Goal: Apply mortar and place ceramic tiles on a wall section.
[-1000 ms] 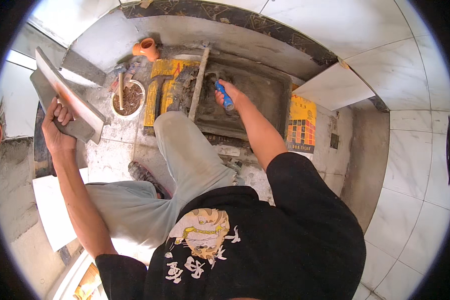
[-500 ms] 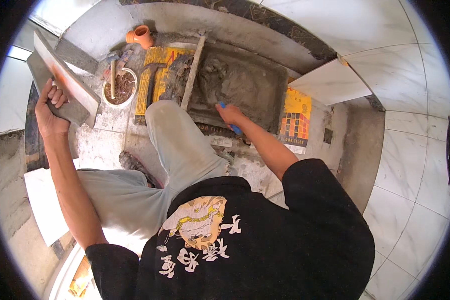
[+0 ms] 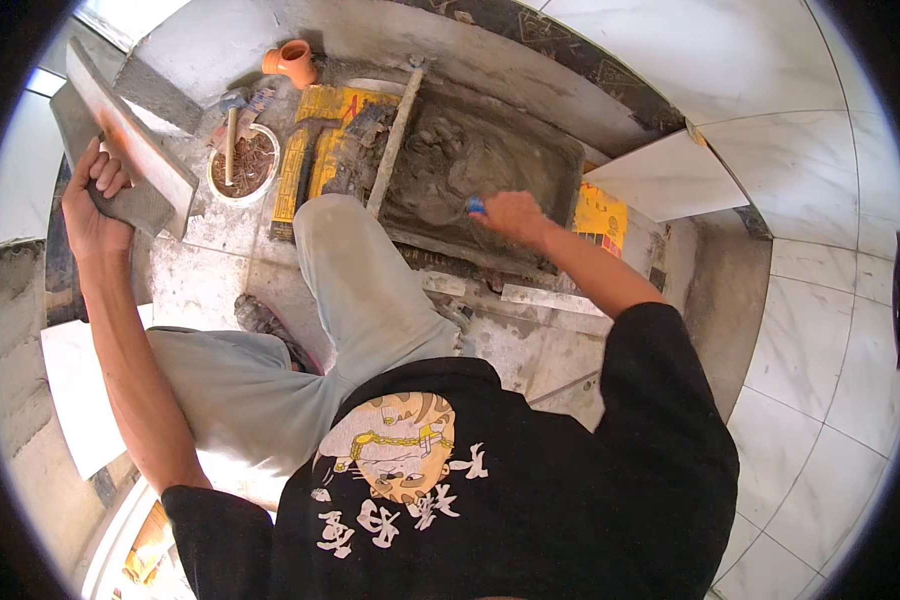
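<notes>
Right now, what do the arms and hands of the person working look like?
The left sleeve and right sleeve are short, black and plain. Past them, the left forearm and right forearm are bare. The left grip and right grip are ordinary human hands, without gloves. I see no watch or bracelet.

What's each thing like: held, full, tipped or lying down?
Left hand: holding a pale slab
Pale slab: raised, tilted
Right hand: closed on a blue handle
Tray: holding grey mix
Grey mix: uneven, wet-looking
Hammer: lying on yellow packaging
White tub: upright, holding brown bits
Orange pipe piece: loose, open-ended
</notes>
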`<state>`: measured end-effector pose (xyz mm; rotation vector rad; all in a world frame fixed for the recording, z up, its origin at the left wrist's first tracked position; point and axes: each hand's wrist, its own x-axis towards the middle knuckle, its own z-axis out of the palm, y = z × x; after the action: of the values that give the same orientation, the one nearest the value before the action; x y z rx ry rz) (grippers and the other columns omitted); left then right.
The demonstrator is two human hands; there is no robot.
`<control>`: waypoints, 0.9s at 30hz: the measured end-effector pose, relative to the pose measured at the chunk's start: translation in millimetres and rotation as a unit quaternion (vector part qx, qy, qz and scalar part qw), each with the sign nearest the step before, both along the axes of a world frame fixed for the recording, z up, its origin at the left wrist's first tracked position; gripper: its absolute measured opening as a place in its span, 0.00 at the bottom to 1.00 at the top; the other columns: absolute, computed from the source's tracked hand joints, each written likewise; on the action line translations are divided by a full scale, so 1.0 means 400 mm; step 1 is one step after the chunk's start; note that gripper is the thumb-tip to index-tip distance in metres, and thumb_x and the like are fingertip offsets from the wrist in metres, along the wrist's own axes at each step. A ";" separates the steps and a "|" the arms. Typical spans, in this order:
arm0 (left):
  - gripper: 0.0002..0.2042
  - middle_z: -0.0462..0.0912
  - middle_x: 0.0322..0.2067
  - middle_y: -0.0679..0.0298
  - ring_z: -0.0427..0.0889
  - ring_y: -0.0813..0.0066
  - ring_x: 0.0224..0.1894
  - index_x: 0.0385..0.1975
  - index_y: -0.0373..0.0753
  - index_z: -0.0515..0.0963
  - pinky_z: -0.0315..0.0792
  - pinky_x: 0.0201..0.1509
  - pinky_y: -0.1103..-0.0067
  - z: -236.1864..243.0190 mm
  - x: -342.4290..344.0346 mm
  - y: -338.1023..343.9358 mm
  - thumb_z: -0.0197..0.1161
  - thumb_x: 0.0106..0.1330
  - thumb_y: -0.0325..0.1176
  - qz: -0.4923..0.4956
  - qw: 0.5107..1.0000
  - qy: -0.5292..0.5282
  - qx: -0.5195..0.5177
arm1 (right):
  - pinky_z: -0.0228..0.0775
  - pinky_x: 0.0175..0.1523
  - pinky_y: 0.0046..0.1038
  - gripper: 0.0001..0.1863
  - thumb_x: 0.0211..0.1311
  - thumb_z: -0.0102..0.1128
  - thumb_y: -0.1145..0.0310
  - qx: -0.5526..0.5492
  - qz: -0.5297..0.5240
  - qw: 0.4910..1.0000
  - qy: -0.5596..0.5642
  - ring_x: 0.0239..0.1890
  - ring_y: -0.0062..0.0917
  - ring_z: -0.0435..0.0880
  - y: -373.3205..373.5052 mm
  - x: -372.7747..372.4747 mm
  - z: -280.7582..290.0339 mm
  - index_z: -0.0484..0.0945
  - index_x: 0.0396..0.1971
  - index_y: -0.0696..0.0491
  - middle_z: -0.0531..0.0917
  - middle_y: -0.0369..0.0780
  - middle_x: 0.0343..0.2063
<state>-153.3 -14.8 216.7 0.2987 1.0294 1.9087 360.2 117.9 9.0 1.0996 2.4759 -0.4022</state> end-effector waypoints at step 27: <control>0.11 0.56 0.16 0.73 0.57 0.84 0.17 0.22 0.41 0.63 0.56 0.20 0.88 0.022 0.021 -0.015 0.51 0.68 0.26 0.048 0.997 0.017 -0.052 | 0.72 0.42 0.44 0.35 0.63 0.39 0.37 -0.065 0.032 0.992 -0.104 0.36 0.46 0.81 0.054 -0.032 -0.035 0.80 0.26 0.56 0.82 0.50 0.29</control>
<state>-144.9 -20.9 225.5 0.2267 1.1804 1.9345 347.3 139.5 -5.0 0.9556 2.2617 -0.4019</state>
